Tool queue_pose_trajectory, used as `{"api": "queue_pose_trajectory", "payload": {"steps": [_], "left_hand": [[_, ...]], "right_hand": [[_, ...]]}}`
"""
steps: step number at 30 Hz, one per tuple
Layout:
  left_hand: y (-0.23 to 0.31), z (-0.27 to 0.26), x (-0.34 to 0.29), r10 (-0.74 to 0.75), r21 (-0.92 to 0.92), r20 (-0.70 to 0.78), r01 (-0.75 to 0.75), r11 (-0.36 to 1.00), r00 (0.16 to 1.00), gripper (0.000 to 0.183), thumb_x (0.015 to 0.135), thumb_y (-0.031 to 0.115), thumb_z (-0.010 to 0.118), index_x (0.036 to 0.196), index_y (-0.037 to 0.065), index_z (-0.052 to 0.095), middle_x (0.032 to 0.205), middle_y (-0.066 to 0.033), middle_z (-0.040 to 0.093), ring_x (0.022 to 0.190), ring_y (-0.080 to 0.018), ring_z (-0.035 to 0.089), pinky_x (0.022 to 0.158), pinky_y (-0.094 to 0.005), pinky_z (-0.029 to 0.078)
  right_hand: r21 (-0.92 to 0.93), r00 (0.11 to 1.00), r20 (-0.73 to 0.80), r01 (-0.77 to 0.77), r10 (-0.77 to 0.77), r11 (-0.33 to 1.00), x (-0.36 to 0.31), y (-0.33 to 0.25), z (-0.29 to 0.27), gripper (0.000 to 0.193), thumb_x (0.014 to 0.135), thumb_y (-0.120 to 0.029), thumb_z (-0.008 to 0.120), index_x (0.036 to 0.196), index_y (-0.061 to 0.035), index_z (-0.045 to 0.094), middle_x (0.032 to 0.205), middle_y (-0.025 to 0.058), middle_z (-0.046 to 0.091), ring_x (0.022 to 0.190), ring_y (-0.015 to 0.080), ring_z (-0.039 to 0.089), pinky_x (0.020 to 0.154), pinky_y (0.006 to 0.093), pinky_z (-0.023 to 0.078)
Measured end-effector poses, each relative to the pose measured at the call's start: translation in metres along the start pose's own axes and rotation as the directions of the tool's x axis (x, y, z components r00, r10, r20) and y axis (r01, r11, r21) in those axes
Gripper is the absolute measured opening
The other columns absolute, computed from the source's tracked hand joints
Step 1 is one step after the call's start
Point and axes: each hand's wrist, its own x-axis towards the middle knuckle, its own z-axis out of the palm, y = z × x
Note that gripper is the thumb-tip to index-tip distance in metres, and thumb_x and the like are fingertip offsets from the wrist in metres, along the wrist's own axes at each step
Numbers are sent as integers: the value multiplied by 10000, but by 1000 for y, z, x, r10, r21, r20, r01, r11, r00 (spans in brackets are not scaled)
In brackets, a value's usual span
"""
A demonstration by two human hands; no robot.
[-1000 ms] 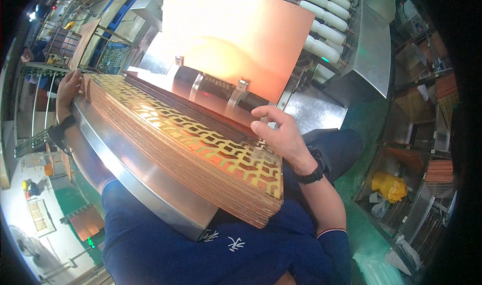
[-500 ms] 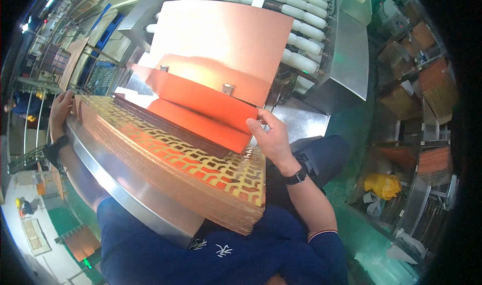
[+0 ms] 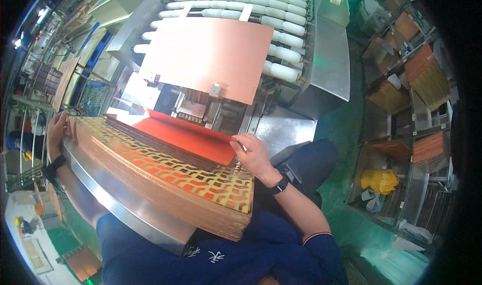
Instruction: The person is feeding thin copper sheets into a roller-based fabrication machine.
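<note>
Copper-coloured panels, stacked point(image 3: 170, 184), fill the lower left of the frame, resting on a steel tray point(image 3: 125, 209). Left hand point(image 3: 56, 129), far left: fingers wrapped over the stack's far edge, apparently steadying it. Centre: plain copper sheet point(image 3: 188, 137) atop the stack. Right hand point(image 3: 256, 157): fingertips pinching that sheet's near corner, probably to lift it. Upper centre: second sheet point(image 3: 211, 54) on white rollers point(image 3: 281, 34).

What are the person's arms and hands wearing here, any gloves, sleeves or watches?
Both hands are bare, with no gloves. The right hand has a black watch on its wrist and a dark blue short sleeve with a light-striped cuff. The left hand has a dark band at its wrist.
</note>
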Motion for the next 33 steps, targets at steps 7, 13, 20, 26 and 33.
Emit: {"api": "queue_pose_trajectory", "payload": {"steps": [7, 13, 20, 26, 33], "left_hand": [[17, 9, -16, 32, 29, -58, -31, 999, 998, 498, 1022, 412, 590, 1277, -11, 657, 1095, -103, 703, 954, -179, 651, 800, -317, 521], [22, 5, -17, -27, 29, 12, 27, 999, 1000, 509, 1019, 425, 597, 1282, -7, 656, 1060, -84, 696, 918, -158, 644, 757, -294, 512], [5, 5, -6, -18, 26, -47, 19, 999, 999, 530, 1012, 446, 604, 1277, -11, 654, 1067, -88, 692, 924, -165, 645, 758, -297, 514], [3, 5, -5, -32, 24, -46, 33, 999, 998, 547, 1005, 444, 608, 1277, -30, 645, 1132, -114, 688, 1003, -206, 657, 853, -348, 530], [18, 7, -13, -38, 48, 1, 37, 998, 999, 513, 1004, 413, 571, 1215, -44, 670, 1038, -128, 702, 908, -197, 667, 753, -319, 530]], "right_hand": [[-62, 998, 14, 64, -63, 996, -5, 4, 3, 155, 917, -152, 713, 1013, -30, 718, 915, 130, 706, 871, 331, 671, 769, 405, 529], [-43, 996, 31, 83, -81, 996, -6, 5, 2, 160, 926, -150, 705, 1021, -22, 712, 932, 128, 703, 884, 341, 664, 779, 418, 526], [-79, 997, 61, 50, -46, 996, -6, 5, 1, 164, 928, -167, 691, 1034, -44, 715, 974, 125, 710, 934, 344, 657, 803, 425, 537], [-65, 997, 24, 77, -75, 995, -6, 8, 4, 166, 930, -188, 694, 1019, -50, 713, 976, 126, 710, 927, 346, 660, 801, 423, 541], [-39, 998, 59, 27, -25, 999, -7, 4, 1, 187, 938, -186, 698, 1062, -47, 715, 987, 131, 713, 937, 339, 656, 819, 417, 529]]}}
